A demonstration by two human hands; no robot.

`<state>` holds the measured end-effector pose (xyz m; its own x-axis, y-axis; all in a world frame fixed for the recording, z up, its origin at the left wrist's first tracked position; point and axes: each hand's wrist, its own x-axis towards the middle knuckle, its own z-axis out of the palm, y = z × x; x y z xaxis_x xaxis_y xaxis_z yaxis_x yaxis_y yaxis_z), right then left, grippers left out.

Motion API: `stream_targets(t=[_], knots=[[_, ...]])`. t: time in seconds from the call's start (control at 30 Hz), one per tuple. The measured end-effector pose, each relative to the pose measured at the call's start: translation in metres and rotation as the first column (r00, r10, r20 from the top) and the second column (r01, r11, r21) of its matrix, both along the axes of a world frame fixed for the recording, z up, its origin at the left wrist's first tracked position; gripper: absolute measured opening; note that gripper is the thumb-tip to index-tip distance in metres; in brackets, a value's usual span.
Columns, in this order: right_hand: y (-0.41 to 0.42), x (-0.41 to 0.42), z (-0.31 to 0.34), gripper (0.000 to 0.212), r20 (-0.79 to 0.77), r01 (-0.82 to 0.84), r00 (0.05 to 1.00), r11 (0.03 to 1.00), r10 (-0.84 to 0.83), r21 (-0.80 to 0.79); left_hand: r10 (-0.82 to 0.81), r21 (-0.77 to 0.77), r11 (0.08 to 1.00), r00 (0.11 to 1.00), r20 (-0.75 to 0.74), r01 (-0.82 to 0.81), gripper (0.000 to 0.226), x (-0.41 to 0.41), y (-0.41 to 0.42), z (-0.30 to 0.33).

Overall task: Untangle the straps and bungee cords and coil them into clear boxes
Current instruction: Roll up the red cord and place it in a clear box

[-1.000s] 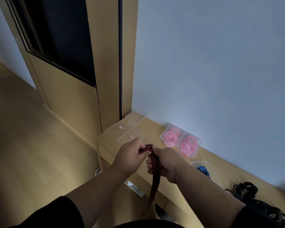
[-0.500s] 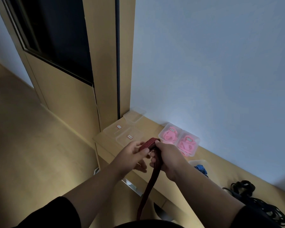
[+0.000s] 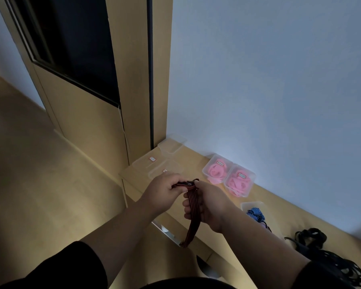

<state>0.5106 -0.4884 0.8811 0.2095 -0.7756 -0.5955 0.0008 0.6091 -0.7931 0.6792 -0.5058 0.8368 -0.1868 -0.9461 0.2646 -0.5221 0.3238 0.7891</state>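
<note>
Both forearms reached toward frame centre; left hand [image 3: 162, 191] curled in a pinching grip, right hand [image 3: 209, 205] wrapped shut beside it.

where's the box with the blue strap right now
In the head view it sits on the wooden ledge right of the right hand, between the pink-filled boxes and the black straps: blue strap box.

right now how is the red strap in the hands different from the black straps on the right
The red strap is held off the table, gathered in even loops by the left hand and right hand; the black straps lie untouched on the table. The red strap looks orderly, with one bundle hanging down; the black straps spread in a loose tangle. Neither is in a clear box yet.
</note>
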Motion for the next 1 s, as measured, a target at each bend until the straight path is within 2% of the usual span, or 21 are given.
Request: stream_targets(t=[0.13,0.2,0.33,0.4,0.43,0.5,0.57,0.67,0.83,1.0], knots=[[-0.001,0.001,-0.001,0.062,0.059,0.013,0.998,1.0,-0.014,0.02,-0.068,-0.126,0.989,0.993,0.095,0.08,0.026,0.005,-0.002,0.001],[0.0,0.003,-0.002,0.059,0.077,0.033,0.996,0.999,-0.036,0.034,-0.115,-0.157,0.978,0.983,0.145,0.137,0.027,0.006,-0.004,0.0],[-0.002,0.005,-0.005,0.053,0.04,0.073,0.997,0.997,-0.071,-0.029,-0.132,-0.107,0.983,0.982,0.133,0.147,0.032,0.006,-0.006,0.0],[-0.005,0.004,-0.006,0.052,0.013,0.101,0.995,0.991,-0.101,-0.09,-0.088,0.043,0.995,0.996,0.021,0.087,0.037,0.005,-0.006,-0.003],[-0.006,0.004,-0.006,0.051,0.008,0.113,0.994,0.987,-0.113,-0.113,-0.043,0.171,0.984,0.995,-0.09,0.058,0.042,0.003,-0.004,-0.003],[-0.008,0.003,-0.006,0.05,-0.008,0.116,0.993,0.982,-0.119,-0.148,0.016,0.394,0.914,0.958,-0.285,0.102,0.042,0.002,-0.003,-0.004],[-0.01,0.002,-0.005,0.05,-0.038,0.09,0.994,0.98,-0.099,-0.176,0.036,0.474,0.863,0.915,-0.402,0.174,0.036,0.0,-0.002,-0.004],[-0.008,0.002,-0.007,0.048,-0.071,0.054,0.995,0.978,-0.07,-0.203,0.159,0.51,0.85,0.856,-0.491,0.134,0.031,-0.005,-0.004,-0.001],[-0.006,0.003,-0.011,0.04,-0.088,0.032,0.995,0.984,-0.048,-0.176,0.166,0.459,0.887,0.891,-0.423,0.053,0.013,-0.004,-0.008,-0.002],[-0.006,0.003,-0.015,0.039,-0.105,0.015,0.994,0.995,-0.026,-0.102,0.126,0.306,0.949,0.979,-0.162,-0.072,0.01,0.0,-0.011,-0.003]])
